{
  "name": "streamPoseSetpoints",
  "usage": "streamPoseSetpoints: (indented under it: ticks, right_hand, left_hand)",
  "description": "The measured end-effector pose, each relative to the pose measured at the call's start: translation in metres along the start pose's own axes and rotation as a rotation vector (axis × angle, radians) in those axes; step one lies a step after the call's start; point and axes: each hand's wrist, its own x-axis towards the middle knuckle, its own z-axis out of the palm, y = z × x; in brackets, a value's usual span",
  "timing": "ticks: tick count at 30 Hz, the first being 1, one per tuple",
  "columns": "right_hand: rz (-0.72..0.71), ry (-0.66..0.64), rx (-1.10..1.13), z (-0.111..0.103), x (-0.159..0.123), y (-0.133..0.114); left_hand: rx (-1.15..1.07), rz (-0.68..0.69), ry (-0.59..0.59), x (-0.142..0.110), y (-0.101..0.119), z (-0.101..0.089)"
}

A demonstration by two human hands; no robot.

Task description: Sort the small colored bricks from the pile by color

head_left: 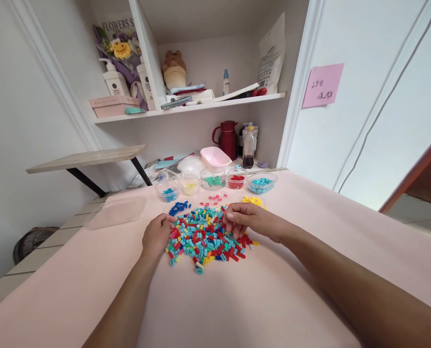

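A heap of small mixed-colour bricks [204, 237] lies on the pink table cover [237, 299]. My left hand [157, 235] rests at the heap's left edge, fingers curled in; what they hold, if anything, is hidden. On the heap's right side my right hand [246, 220] has its fingers bent down onto the bricks. Small sorted piles lie beyond the heap: blue bricks [179, 208], pink bricks [217, 197], yellow bricks [252, 200].
Several clear bowls [261, 183] with sorted bricks stand in a row behind the heap. A pink tub [215, 158], a red jug [228, 139] and a bottle [249, 147] stand further back. A clear lid [117, 211] lies at left. Shelves rise above.
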Motion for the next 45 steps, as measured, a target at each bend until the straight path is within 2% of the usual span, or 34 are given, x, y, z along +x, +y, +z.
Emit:
streamPoseSetpoints:
  ticks: [6, 11, 14, 22, 34, 45]
  right_hand:
    - [0.032, 0.025, -0.287, -0.011, -0.004, -0.001]
    - [0.004, 0.220, -0.677, -0.020, -0.007, -0.001]
    - [-0.015, 0.264, -0.831, -0.021, -0.006, 0.000]
    - [-0.012, 0.148, -0.914, -0.013, -0.003, 0.004]
    - [-0.010, 0.110, -0.897, -0.011, -0.001, 0.007]
    - [-0.020, 0.125, -0.872, -0.008, 0.000, 0.006]
  left_hand:
    - [-0.006, 0.002, 0.002, 0.000, 0.000, 0.000]
    - [-0.005, 0.002, 0.004, 0.001, -0.001, 0.000]
    - [-0.001, 0.004, 0.002, 0.001, -0.001, 0.000]
    - [0.015, 0.002, -0.003, 0.001, 0.000, 0.000]
    - [0.008, 0.000, -0.005, 0.000, 0.001, 0.000]
    - [0.010, -0.004, -0.003, 0.000, 0.002, -0.001]
